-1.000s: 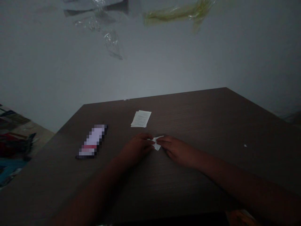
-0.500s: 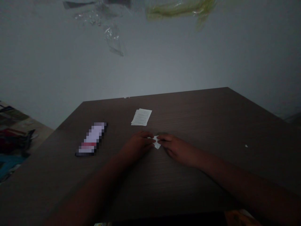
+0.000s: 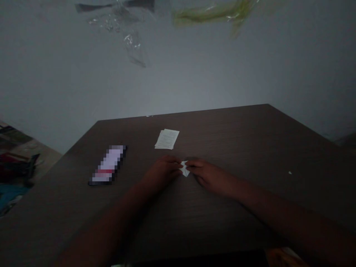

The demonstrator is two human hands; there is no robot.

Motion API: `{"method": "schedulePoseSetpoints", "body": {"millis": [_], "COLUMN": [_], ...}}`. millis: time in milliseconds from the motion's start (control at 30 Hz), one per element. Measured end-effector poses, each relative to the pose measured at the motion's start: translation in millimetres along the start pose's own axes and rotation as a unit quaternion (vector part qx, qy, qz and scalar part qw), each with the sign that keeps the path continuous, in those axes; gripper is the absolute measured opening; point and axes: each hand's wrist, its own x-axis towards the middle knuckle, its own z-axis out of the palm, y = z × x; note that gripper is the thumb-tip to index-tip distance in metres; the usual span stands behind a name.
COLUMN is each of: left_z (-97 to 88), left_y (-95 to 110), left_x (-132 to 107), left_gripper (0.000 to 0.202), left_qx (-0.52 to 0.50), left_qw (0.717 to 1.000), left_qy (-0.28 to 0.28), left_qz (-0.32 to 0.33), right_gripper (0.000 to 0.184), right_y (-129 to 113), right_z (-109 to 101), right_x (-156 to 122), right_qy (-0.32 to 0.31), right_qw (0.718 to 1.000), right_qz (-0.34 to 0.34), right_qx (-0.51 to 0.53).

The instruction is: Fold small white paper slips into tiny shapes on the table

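A small folded piece of white paper [image 3: 184, 169] lies on the dark wooden table [image 3: 222, 129], with a pointed corner toward me. My left hand [image 3: 164, 171] grips its left side, and the fingers cover that edge. From the other side my right hand [image 3: 207, 174] holds the paper with its fingertips close to those of the left. Only the middle and the near tip of the paper show between the hands. Beyond them lies a small stack of printed paper sheets [image 3: 167, 139].
A phone [image 3: 108, 165] with a lit, blurred screen lies at the left of the table. At the right is a tiny white scrap [image 3: 290, 172]. A pale wall [image 3: 208, 70] with plastic bags [image 3: 135, 44] hanging on it stands behind the table.
Both hands stay at the paper with hardly any movement. The whole view has shifted very slightly.
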Motion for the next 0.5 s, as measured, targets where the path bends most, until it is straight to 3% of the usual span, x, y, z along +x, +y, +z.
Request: {"method": "schedulePoseSetpoints", "body": {"millis": [500], "left_z": [4.0], "left_y": [-4.0], "left_x": [2.0], "left_gripper": [0.029], "left_qx": [0.014], "left_qw": [1.000], "left_qy": [-0.004], "left_qz": [0.001], "right_gripper": [0.068], "right_y": [-4.0], "right_z": [-3.1], "right_x": [3.1], "right_qy": [-0.004], "right_qw": [1.000], "right_qz": [-0.002], "right_qx": [0.010]}}
